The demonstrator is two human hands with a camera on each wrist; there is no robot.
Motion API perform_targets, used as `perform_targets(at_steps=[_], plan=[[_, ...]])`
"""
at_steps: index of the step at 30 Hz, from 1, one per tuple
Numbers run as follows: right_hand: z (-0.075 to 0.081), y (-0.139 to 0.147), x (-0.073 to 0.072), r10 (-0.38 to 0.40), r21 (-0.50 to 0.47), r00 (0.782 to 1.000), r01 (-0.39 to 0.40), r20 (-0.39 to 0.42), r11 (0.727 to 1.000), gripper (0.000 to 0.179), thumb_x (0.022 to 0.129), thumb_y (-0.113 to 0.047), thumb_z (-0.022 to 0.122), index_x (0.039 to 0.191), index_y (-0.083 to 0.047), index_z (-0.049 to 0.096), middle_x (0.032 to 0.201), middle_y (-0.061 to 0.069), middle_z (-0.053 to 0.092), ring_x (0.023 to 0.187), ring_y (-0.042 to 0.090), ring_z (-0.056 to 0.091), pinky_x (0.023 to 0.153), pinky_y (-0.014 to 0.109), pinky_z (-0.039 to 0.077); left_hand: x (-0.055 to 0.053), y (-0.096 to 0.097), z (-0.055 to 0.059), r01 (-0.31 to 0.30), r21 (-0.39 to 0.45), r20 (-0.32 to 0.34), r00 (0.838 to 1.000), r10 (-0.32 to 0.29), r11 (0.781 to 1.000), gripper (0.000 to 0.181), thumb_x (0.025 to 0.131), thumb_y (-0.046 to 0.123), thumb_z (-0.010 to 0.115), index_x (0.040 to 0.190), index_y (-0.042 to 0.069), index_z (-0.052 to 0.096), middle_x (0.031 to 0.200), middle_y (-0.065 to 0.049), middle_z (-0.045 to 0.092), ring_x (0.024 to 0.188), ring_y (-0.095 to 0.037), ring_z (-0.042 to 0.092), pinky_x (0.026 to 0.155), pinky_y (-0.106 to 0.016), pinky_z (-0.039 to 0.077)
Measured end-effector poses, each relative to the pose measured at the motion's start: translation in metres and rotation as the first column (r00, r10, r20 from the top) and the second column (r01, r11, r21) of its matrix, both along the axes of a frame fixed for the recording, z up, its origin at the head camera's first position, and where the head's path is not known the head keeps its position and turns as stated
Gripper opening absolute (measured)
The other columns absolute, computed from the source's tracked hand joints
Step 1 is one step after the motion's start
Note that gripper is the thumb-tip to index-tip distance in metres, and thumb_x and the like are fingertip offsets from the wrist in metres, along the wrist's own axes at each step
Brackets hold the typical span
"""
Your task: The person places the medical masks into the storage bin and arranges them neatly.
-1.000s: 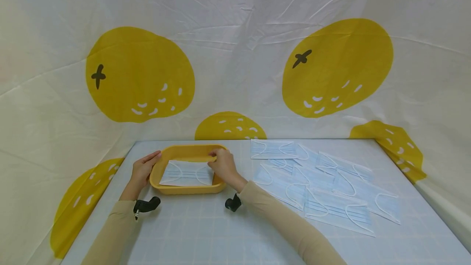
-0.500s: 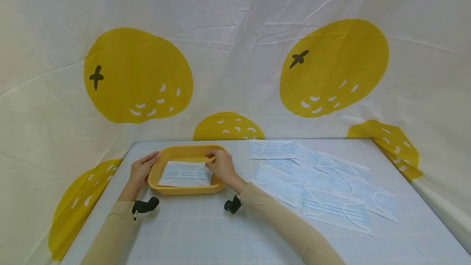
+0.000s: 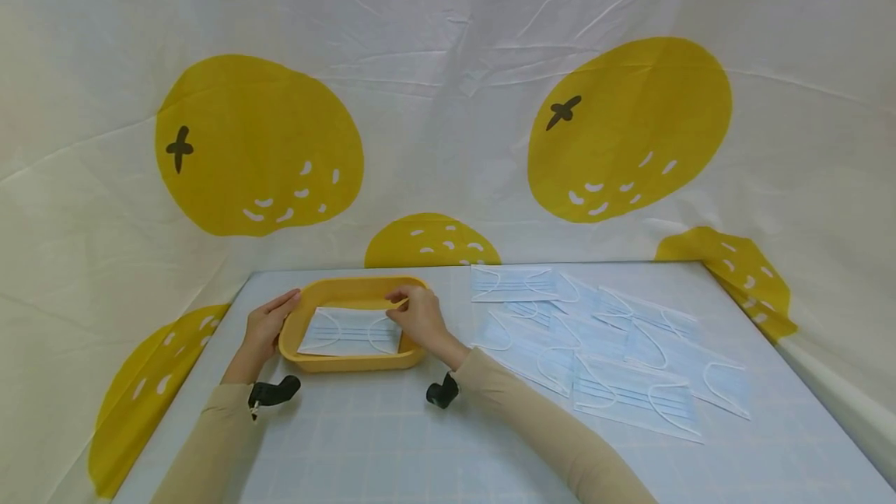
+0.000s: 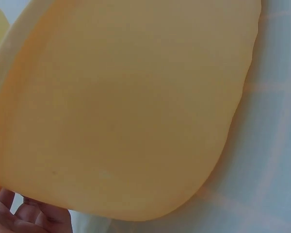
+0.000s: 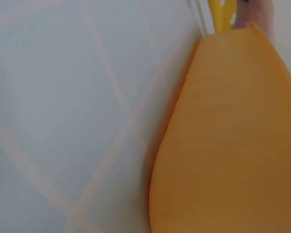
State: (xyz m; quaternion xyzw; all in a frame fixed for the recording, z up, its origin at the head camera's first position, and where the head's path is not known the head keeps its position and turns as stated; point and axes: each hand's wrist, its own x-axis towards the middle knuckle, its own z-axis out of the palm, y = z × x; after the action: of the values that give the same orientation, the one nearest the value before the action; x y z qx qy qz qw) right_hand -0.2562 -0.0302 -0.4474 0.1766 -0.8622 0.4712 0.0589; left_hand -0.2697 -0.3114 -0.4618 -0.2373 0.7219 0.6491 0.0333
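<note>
In the head view, a yellow rectangular tray (image 3: pixel 350 363) stands at the left part of the table. Inside it lies a light blue face mask (image 3: pixel 343 334) with white ear loops, pleats running lengthwise. My left hand (image 3: pixel 263 330) holds the tray's left end at the rim; in the left wrist view its bent fingers (image 4: pixel 41 213) show against the tray's end wall. My right hand (image 3: pixel 422 320) reaches over the tray's right end and pinches the mask near its upper right corner. The tray's outer wall (image 5: pixel 228 145) fills much of the right wrist view, hiding the right fingers.
Several more face masks (image 3: pixel 633 395) lie spread and overlapping on the right half of the table (image 3: pixel 364 442), which has a pale checked cover. Behind it hangs a white cloth (image 3: pixel 448 146) printed with yellow fruit. A black wrist camera (image 3: pixel 442 391) sits near the tray's front right.
The head view has turned slightly, so everything sits a little further left in it. My right hand has shifted slightly left over the tray; the left hand keeps its hold.
</note>
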Motion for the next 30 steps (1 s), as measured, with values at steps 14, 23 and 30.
perform_targets(at_steps=[14,23,30], plan=[[0.008,0.01,0.005,0.013,-0.061,0.998,-0.016,-0.058,0.998,0.019,0.083,-0.005,0.074,0.102,-0.002,0.072,0.097,0.011,0.073,0.073,0.017,0.065,0.065,0.016,0.053,0.003,-0.003,0.006,0.107,-0.141,0.067,0.993,-0.099,0.984,0.071,0.09,0.056,0.056,0.148,0.017,0.039,0.155,-0.009,0.034,0.121,-0.018,0.046,0.07,-0.011,0.045],[0.014,0.02,0.008,0.001,-0.07,0.999,-0.004,-0.042,0.998,0.018,0.083,-0.007,0.074,0.101,-0.007,0.072,0.1,0.01,0.072,0.073,0.013,0.063,0.065,0.014,0.052,0.006,-0.005,0.005,0.136,-0.193,0.08,0.989,-0.122,0.972,0.064,0.096,0.049,0.049,0.149,0.015,0.036,0.155,-0.014,0.033,0.128,-0.028,0.045,0.068,-0.012,0.046],[0.015,0.029,0.008,0.003,-0.087,0.999,-0.007,-0.044,0.996,0.02,0.084,-0.008,0.073,0.104,-0.007,0.071,0.103,0.01,0.072,0.078,0.017,0.065,0.07,0.016,0.053,0.008,-0.004,0.005,0.132,-0.242,0.057,0.991,-0.122,0.961,0.059,0.098,0.044,0.049,0.148,0.014,0.039,0.151,-0.016,0.038,0.113,-0.021,0.05,0.067,-0.013,0.048]])
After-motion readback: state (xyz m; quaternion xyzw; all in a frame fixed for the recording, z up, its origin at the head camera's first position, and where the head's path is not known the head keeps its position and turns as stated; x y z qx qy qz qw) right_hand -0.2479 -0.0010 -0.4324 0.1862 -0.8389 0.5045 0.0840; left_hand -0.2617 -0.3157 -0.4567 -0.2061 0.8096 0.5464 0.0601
